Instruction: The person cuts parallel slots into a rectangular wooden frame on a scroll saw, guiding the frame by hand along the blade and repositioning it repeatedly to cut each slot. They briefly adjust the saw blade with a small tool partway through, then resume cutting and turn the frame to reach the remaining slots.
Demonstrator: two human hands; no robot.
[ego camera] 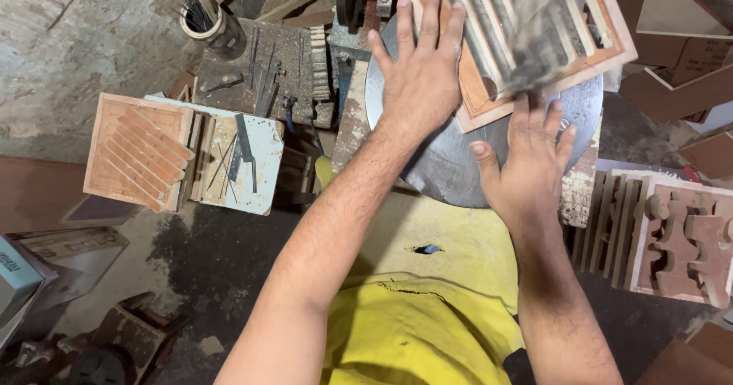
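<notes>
A square wooden panel with cut parallel slats lies tilted on a round grey metal disc. My left hand is spread flat with its fingers on the panel's left edge and its palm over the disc. My right hand hovers open just below the panel's lower corner, fingers apart, touching or nearly touching the wood. Part of the panel is blurred. Neither hand grips anything.
A second slatted square panel rests at the left beside a white board with thin blades. A cup of thin rods stands at the back. Carved wooden pieces are stacked at the right. Yellow cloth covers my lap.
</notes>
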